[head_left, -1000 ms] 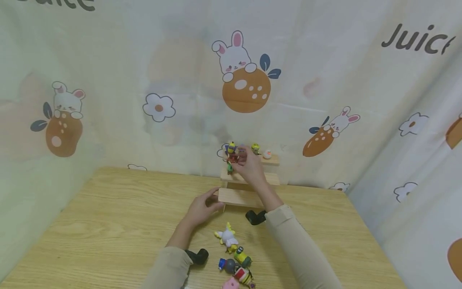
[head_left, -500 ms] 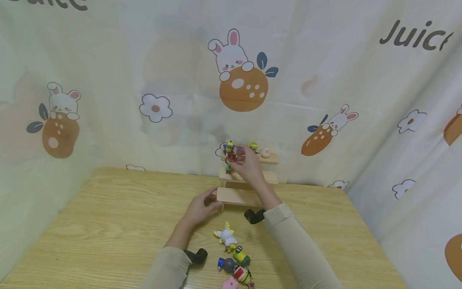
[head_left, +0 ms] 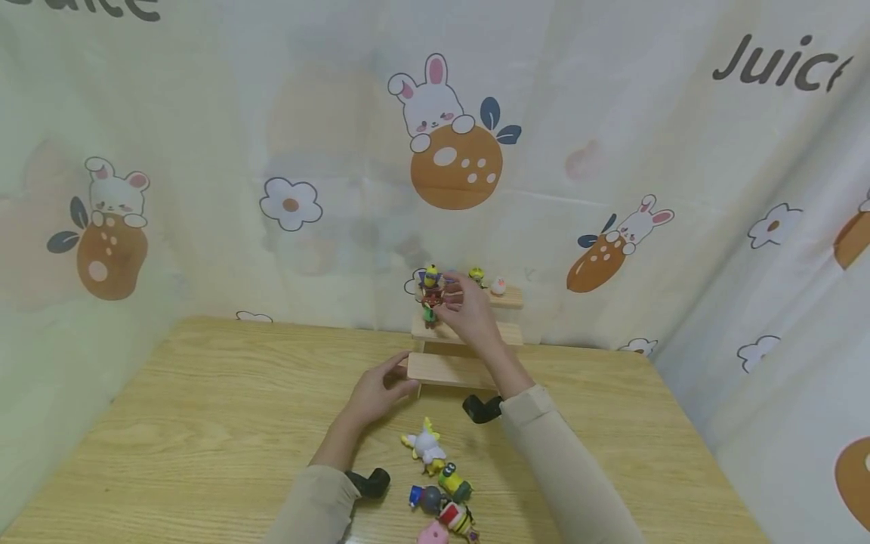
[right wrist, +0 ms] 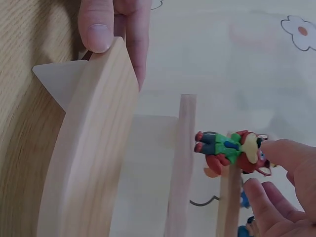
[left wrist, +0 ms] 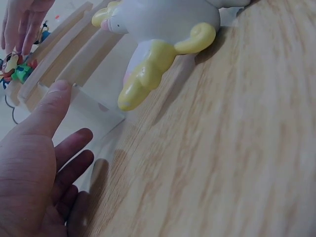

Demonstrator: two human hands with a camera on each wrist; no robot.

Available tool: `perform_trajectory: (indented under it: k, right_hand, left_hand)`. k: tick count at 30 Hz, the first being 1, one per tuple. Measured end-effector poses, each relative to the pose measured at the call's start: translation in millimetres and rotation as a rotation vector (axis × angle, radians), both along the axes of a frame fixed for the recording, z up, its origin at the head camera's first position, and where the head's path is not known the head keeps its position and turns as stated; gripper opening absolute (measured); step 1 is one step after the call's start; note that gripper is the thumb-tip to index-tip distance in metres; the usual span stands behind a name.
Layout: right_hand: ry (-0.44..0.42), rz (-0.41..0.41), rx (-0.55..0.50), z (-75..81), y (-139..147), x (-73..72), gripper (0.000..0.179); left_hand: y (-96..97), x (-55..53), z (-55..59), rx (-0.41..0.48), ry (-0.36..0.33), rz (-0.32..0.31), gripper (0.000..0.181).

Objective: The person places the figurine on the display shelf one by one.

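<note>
My right hand (head_left: 472, 310) pinches a toy fox figurine (right wrist: 224, 148) by its head, between thumb and fingers. The fox wears a green shirt and dark trousers. Its feet stand at the left end of the middle tier of a three-tier wooden display shelf (head_left: 451, 369). My left hand (head_left: 376, 391) grips the left end of the lowest tier, with the thumb on the near corner and fingers round the far side. On the top tier stand a yellow-headed figure (head_left: 430, 277), a green-and-yellow figure (head_left: 476, 276) and a small white duck (head_left: 498, 286).
Several toys lie on the wooden table before the shelf: a white-and-yellow figure (head_left: 426, 446), a green-and-yellow one (head_left: 454, 483), a grey-and-blue one (head_left: 427, 499), a red-and-striped one (head_left: 458, 520) and a pink one (head_left: 433, 533). A printed curtain (head_left: 340, 257) hangs behind.
Both hands keep nearly the same place on the fox figurine and the shelf. Only the head view has shifted slightly.
</note>
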State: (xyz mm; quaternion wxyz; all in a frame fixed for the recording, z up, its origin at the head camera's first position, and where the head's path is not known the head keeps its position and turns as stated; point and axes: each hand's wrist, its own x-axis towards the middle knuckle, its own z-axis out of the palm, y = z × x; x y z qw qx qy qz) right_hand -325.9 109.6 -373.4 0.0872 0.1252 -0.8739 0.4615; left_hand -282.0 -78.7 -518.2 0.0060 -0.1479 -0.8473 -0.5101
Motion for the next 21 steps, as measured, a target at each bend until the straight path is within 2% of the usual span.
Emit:
perform_trajectory:
  k: [5, 8, 11, 16, 21]
  right_hand:
    - [-0.006, -0.007, -0.026, 0.5, 10, 15.9, 0.059]
    - [-0.019, -0.014, -0.029, -3.2, 16, 33.0, 0.056]
    - [-0.006, 0.002, 0.015, -11.6, 20, 53.4, 0.048]
    - [0.035, 0.076, 0.137, -30.3, 25, 88.1, 0.032]
    - [-0.015, 0.23, 0.266, -38.0, 24, 117.0, 0.026]
  left_hand:
    - [1.7, 0.9, -0.9, -0.003, -0.003, -0.003, 0.068]
    - [1.9, 1.1, -1.5, 0.004, -0.009, -0.009, 0.069]
    - [1.2, 0.3, -2.1, 0.009, -0.013, -0.008, 0.069]
    - [0.8, 0.0, -3.0, 0.006, -0.009, 0.0, 0.067]
    - [1.3, 1.4, -2.7, 0.009, -0.015, 0.0, 0.068]
